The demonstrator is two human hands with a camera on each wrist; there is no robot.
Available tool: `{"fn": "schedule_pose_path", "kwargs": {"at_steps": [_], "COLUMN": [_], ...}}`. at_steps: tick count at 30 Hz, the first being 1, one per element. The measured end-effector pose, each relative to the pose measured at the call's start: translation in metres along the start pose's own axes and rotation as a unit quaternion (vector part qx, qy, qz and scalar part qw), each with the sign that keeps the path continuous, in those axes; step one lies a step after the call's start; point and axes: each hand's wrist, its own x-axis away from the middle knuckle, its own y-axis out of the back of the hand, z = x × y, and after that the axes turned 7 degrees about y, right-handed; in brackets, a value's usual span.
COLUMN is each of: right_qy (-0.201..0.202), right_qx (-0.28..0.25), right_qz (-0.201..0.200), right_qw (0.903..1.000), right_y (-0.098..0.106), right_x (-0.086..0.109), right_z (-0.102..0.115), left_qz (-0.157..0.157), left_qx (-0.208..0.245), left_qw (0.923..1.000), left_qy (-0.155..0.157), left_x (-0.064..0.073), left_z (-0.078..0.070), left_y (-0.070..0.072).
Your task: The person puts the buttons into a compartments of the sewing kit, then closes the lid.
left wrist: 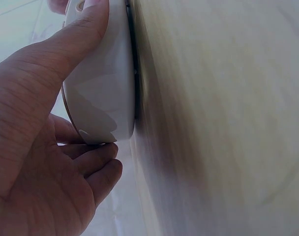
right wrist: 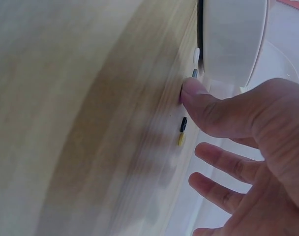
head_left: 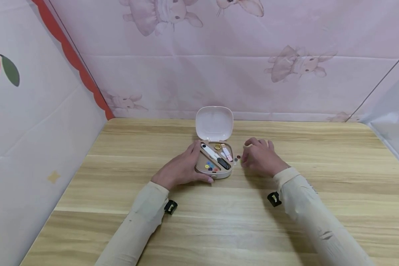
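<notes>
On the wood-grain worktop [head_left: 219, 221] stands a white box [head_left: 223, 175], lid [head_left: 214, 123] raised, my left hand [head_left: 185, 166] gripping its side. Beside it, my right hand [head_left: 261, 157] is down at loose buttons [right wrist: 183, 124]; I can't tell whether it pinches one.

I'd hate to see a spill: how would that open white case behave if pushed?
The white case would probably slide without bending, as it looks smooth and rigid. Its raised lid might make it tip backward. The small colored pieces inside could shift, since nothing covers them.
</notes>
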Motion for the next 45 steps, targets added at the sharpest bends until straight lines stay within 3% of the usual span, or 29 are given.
{"fn": "schedule_pose_path", "kwargs": {"at_steps": [45], "right_qy": [0.012], "right_qx": [0.023], "right_qz": [0.027], "right_qw": [0.9993], "right_y": [-0.0055], "right_x": [0.0005], "right_z": [0.0005], "left_qz": [-0.004], "left_qx": [-0.017], "left_qw": [0.9998], "left_qy": [-0.002], "left_x": [-0.0005], "left_z": [0.0004], "left_y": [-0.001]}}
